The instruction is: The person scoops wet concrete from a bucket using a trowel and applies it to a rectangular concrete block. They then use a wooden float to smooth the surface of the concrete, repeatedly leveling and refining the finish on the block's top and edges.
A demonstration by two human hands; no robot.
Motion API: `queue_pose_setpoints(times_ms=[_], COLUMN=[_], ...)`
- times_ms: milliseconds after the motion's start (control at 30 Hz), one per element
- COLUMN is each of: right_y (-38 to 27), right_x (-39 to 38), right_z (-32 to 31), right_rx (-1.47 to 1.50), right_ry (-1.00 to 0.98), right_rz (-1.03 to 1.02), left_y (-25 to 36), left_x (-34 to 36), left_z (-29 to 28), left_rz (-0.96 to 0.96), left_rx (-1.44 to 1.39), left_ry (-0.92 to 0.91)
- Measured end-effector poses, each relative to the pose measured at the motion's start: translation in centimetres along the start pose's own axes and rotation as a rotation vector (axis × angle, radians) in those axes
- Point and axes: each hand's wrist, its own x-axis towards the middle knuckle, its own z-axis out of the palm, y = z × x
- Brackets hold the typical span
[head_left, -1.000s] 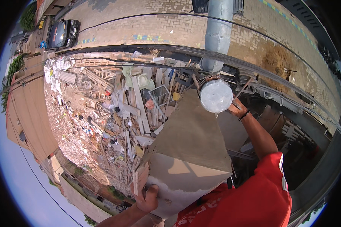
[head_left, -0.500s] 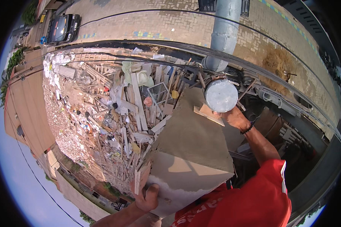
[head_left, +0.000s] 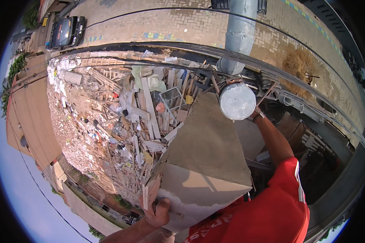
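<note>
My left hand (head_left: pixel 158 213) is closed at the near left corner of a wall top, its thumb on the pale face and its fingers around a board-like strip (head_left: pixel 151 190) along the edge. The wall top (head_left: pixel 205 141) carries smooth, damp-looking grey mortar; its near face (head_left: pixel 190 198) is partly coated. My right forearm (head_left: pixel 278 139) reaches forward past the wall's right side. A beaded bracelet (head_left: pixel 258 115) shows at the wrist. A round grey pole top (head_left: pixel 237 102) hides my right hand, so what it holds cannot be seen.
Cables (head_left: pixel 178 49) cross ahead at the pole (head_left: pixel 241 34). Far below on the left lies a heap of planks and rubble (head_left: pixel 150 109). A paved street (head_left: pixel 158 24) with a parked dark vehicle (head_left: pixel 66 32) runs beyond. Pipes or poles (head_left: pixel 312 141) lie below right.
My right hand has moved forward behind the pole top. The wooden hand float it held over the mortar has gone out of sight. My left hand stays at the corner.
</note>
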Motion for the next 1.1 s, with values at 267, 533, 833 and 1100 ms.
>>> queue_pose_setpoints(times_ms=[267,533,833,1100], right_y=[3.0,2.0,-11.7,-20.4], right_x=[1.4,-0.9,-8.5,-15.2], right_z=[-0.1,-1.3,3.2,1.8], right_rx=[0.174,0.367,-0.135,0.112], right_ry=[-0.124,-0.322,-0.266,-0.362], right_rz=[-0.064,-0.116,-0.017,-0.343], left_y=[-0.4,0.1,0.4,0.2], left_x=[-0.1,0.2,1.0,0.8], left_z=[-0.1,0.0,0.1,0.0], left_rz=[0.277,-0.004,0.052,0.223], left_rx=[0.247,-0.156,-0.137,0.033], left_ry=[0.05,0.005,0.023,0.026])
